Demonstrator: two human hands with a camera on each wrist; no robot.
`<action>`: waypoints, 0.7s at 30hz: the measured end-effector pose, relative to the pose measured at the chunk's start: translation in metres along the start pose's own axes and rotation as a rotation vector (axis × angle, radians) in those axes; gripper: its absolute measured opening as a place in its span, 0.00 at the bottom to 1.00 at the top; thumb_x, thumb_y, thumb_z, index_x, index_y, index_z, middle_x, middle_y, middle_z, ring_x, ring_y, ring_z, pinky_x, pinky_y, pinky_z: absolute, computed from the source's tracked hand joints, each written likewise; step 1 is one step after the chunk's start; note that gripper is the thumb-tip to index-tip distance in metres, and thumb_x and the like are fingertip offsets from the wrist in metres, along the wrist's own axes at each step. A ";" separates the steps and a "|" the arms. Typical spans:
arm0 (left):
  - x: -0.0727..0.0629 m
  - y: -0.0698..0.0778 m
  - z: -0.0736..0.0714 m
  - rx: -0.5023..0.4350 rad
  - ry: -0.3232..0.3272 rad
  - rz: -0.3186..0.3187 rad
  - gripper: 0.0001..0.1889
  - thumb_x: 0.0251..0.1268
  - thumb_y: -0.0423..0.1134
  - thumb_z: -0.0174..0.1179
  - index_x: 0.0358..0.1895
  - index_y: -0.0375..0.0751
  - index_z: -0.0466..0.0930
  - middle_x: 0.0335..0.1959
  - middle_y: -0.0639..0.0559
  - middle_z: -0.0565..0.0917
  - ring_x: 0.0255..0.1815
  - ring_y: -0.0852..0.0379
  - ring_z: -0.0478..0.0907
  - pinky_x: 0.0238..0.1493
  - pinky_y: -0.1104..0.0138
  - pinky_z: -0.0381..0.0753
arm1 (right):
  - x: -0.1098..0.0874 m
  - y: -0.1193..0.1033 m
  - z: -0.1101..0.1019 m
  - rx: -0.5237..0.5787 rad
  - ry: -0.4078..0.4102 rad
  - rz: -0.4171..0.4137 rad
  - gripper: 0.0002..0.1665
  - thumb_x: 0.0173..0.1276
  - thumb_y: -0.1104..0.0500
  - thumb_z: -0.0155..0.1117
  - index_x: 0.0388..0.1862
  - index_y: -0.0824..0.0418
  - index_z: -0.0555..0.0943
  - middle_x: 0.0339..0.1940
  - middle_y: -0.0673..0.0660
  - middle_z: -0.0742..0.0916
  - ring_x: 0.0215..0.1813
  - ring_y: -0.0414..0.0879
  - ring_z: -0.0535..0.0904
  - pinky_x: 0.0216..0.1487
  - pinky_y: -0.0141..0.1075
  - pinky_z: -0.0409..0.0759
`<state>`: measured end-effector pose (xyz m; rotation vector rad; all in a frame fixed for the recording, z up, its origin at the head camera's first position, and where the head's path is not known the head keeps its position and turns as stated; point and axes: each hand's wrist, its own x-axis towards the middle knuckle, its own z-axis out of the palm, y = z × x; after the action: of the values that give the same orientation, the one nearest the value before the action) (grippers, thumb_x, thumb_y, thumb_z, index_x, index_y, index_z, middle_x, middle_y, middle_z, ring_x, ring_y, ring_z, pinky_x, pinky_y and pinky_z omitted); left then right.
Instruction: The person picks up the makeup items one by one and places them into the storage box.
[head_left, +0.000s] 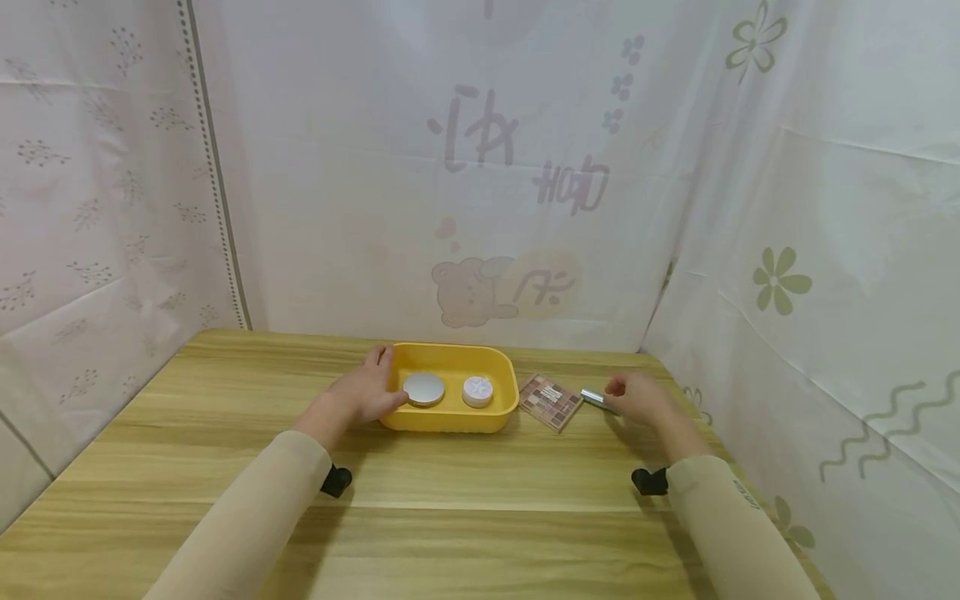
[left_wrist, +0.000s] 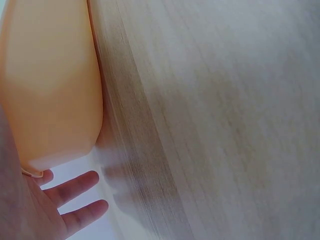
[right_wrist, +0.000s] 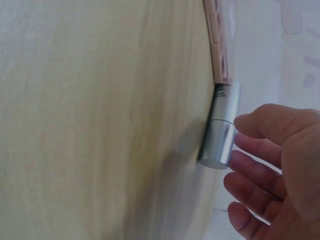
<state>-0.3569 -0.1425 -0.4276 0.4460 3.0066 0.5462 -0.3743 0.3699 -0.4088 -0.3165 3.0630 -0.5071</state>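
My left hand is at the left end of a yellow plastic basket, thumb over its rim. In the left wrist view two fingers stretch past the basket's end. Inside the basket lie a round silver compact and a small round white case. At the right, my right hand is at a silver lipstick-like tube lying on its side. The thumb tip is right at the tube's upper side, with the other fingers loosely bent beside it.
An eyeshadow palette lies flat between the basket and the tube, with the tube's far end close to it. The wooden table ends at a printed curtain behind, with more curtain at both sides.
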 end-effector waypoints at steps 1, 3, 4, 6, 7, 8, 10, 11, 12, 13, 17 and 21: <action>0.000 0.000 0.000 0.001 -0.001 0.000 0.53 0.78 0.59 0.55 0.91 0.30 0.38 0.91 0.29 0.46 0.80 0.29 0.71 0.79 0.41 0.74 | 0.000 0.001 0.001 -0.001 -0.006 0.007 0.17 0.76 0.56 0.68 0.52 0.70 0.87 0.48 0.67 0.91 0.52 0.62 0.87 0.60 0.61 0.84; 0.001 0.000 0.001 0.001 0.001 0.002 0.53 0.78 0.58 0.55 0.90 0.30 0.38 0.91 0.28 0.46 0.81 0.29 0.71 0.79 0.41 0.73 | 0.002 0.002 0.003 0.004 -0.016 0.022 0.17 0.76 0.56 0.69 0.53 0.69 0.86 0.49 0.67 0.90 0.53 0.62 0.87 0.61 0.61 0.83; 0.001 0.000 0.001 0.002 0.002 0.002 0.53 0.78 0.58 0.55 0.90 0.30 0.38 0.90 0.28 0.46 0.82 0.29 0.70 0.79 0.41 0.73 | 0.002 0.002 0.005 0.003 -0.020 0.029 0.17 0.76 0.56 0.70 0.53 0.69 0.86 0.49 0.67 0.90 0.53 0.62 0.87 0.61 0.61 0.83; 0.001 0.000 0.001 0.000 0.003 0.004 0.54 0.78 0.58 0.55 0.90 0.30 0.38 0.90 0.28 0.46 0.82 0.29 0.69 0.79 0.41 0.73 | 0.003 0.003 0.007 0.002 -0.024 0.037 0.17 0.76 0.56 0.70 0.53 0.68 0.86 0.49 0.67 0.90 0.53 0.62 0.87 0.61 0.62 0.83; 0.001 0.000 0.001 -0.002 0.003 0.004 0.54 0.78 0.58 0.55 0.90 0.30 0.38 0.90 0.28 0.46 0.83 0.29 0.69 0.80 0.41 0.73 | 0.004 0.003 0.007 0.001 -0.023 0.041 0.16 0.76 0.56 0.70 0.53 0.67 0.86 0.49 0.66 0.90 0.54 0.61 0.87 0.61 0.62 0.83; 0.001 0.000 0.001 -0.003 0.004 0.004 0.54 0.78 0.58 0.55 0.90 0.30 0.38 0.90 0.28 0.47 0.83 0.29 0.68 0.80 0.41 0.72 | 0.004 0.003 0.008 -0.002 -0.025 0.043 0.16 0.76 0.56 0.70 0.53 0.67 0.86 0.49 0.66 0.90 0.54 0.62 0.87 0.61 0.62 0.83; 0.000 0.000 0.000 -0.007 0.002 0.003 0.54 0.78 0.58 0.55 0.90 0.30 0.38 0.90 0.28 0.46 0.83 0.29 0.68 0.80 0.40 0.72 | 0.005 0.003 0.010 -0.010 -0.022 0.044 0.17 0.76 0.56 0.71 0.54 0.68 0.86 0.50 0.67 0.90 0.54 0.62 0.86 0.61 0.62 0.82; 0.000 0.001 0.000 -0.008 0.002 0.003 0.54 0.78 0.58 0.55 0.91 0.30 0.38 0.90 0.28 0.46 0.83 0.29 0.68 0.80 0.40 0.72 | 0.005 0.003 0.010 -0.009 -0.019 0.045 0.17 0.76 0.56 0.71 0.54 0.68 0.86 0.51 0.67 0.90 0.54 0.62 0.86 0.61 0.62 0.82; -0.001 0.001 -0.001 -0.009 0.001 0.003 0.54 0.78 0.58 0.55 0.91 0.31 0.38 0.90 0.28 0.46 0.83 0.29 0.68 0.80 0.40 0.72 | 0.005 0.003 0.011 -0.011 -0.020 0.045 0.18 0.76 0.56 0.70 0.55 0.68 0.86 0.52 0.68 0.90 0.55 0.63 0.86 0.62 0.62 0.82; -0.001 0.001 -0.001 -0.009 0.001 0.003 0.53 0.78 0.58 0.55 0.91 0.31 0.38 0.91 0.28 0.46 0.83 0.29 0.68 0.80 0.40 0.72 | 0.005 0.002 0.012 -0.012 -0.019 0.048 0.18 0.76 0.56 0.70 0.56 0.68 0.86 0.53 0.68 0.89 0.56 0.63 0.86 0.62 0.62 0.82; -0.001 0.002 -0.001 -0.010 -0.001 0.000 0.53 0.78 0.58 0.56 0.91 0.31 0.38 0.91 0.29 0.46 0.81 0.29 0.70 0.80 0.40 0.73 | 0.006 0.002 0.014 -0.013 -0.011 0.043 0.19 0.75 0.58 0.69 0.58 0.69 0.86 0.57 0.71 0.89 0.61 0.67 0.85 0.66 0.64 0.81; -0.001 0.001 -0.001 -0.007 -0.003 0.002 0.54 0.79 0.58 0.56 0.91 0.31 0.38 0.91 0.29 0.46 0.80 0.29 0.72 0.78 0.41 0.74 | 0.007 0.001 0.015 -0.003 -0.016 0.047 0.17 0.73 0.61 0.68 0.57 0.68 0.86 0.54 0.69 0.89 0.58 0.65 0.86 0.65 0.63 0.81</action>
<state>-0.3555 -0.1421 -0.4261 0.4487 3.0009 0.5554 -0.3804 0.3644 -0.4229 -0.2462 3.0474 -0.4959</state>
